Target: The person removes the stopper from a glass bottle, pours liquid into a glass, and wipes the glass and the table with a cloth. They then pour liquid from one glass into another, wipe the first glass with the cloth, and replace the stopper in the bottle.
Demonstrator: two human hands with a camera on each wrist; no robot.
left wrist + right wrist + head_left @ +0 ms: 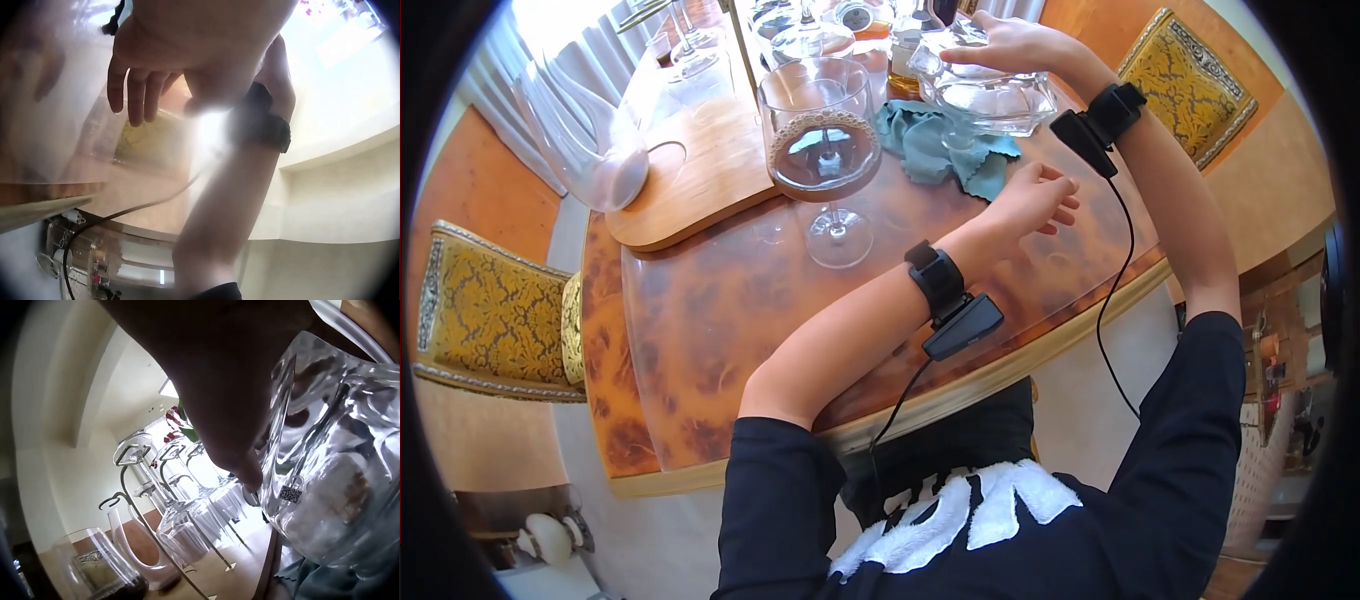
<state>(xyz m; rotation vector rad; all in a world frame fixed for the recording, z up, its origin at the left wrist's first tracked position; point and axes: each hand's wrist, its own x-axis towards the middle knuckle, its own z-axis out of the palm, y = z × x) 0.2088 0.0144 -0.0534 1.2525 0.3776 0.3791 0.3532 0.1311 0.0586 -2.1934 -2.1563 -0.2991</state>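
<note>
In the head view my right hand (1015,45) grips the wavy rim of a thick clear glass bowl (1000,105) at the far right of the table. In the right wrist view, the thumb of that hand (219,400) lies on the near side of the glass bowl (337,456), and fingers show through the wall. A small black-and-white code sticker (289,494) is on the glass. A crumpled teal cloth (935,145) lies right by the bowl. My left hand (1040,200) holds nothing, fingers loosely bent, above the tabletop in front of the cloth.
A wide stemmed glass with dark liquid (825,170) stands left of the cloth. Further left are a wooden board (700,190) and a curved glass decanter (600,150). Bottles (905,55) and more glasses crowd the back. Upside-down stemware hangs from a metal rack (150,519).
</note>
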